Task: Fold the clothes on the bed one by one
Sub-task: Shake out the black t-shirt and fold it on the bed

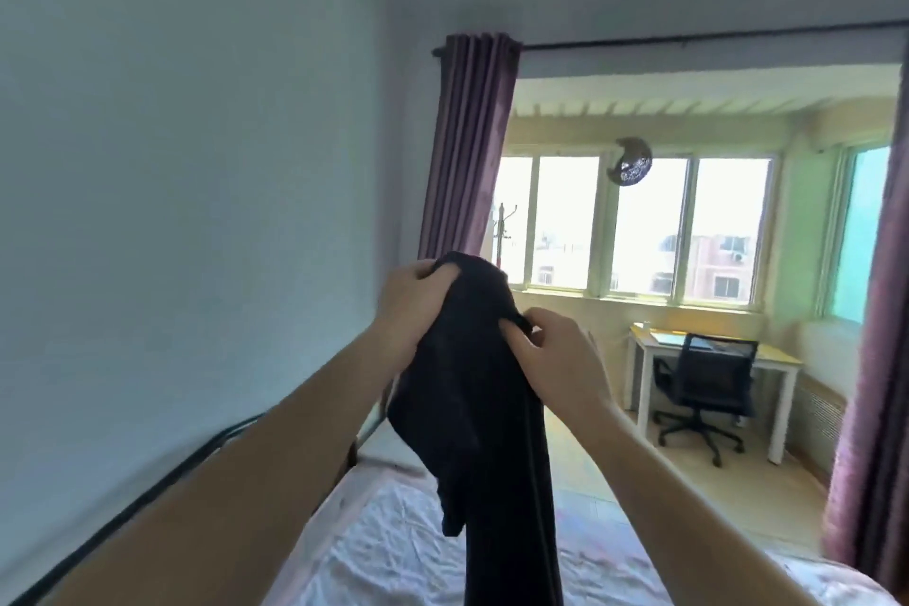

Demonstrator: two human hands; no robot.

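A dark navy garment (487, 418) hangs in the air in front of me, long and narrow, trailing down past the bottom of the frame. My left hand (413, 305) grips its bunched top edge from the left. My right hand (556, 354) pinches the same top edge a little lower on the right. Both arms are raised above the bed (393, 551), which has a pale pinkish, wrinkled sheet. No other clothes on the bed are visible in this view.
A plain wall runs along the left, with a dark bed rail (147, 487) beside it. Purple curtains (467, 148) frame a bright balcony with windows. A white desk (782, 359) and black office chair (708, 389) stand at the right back.
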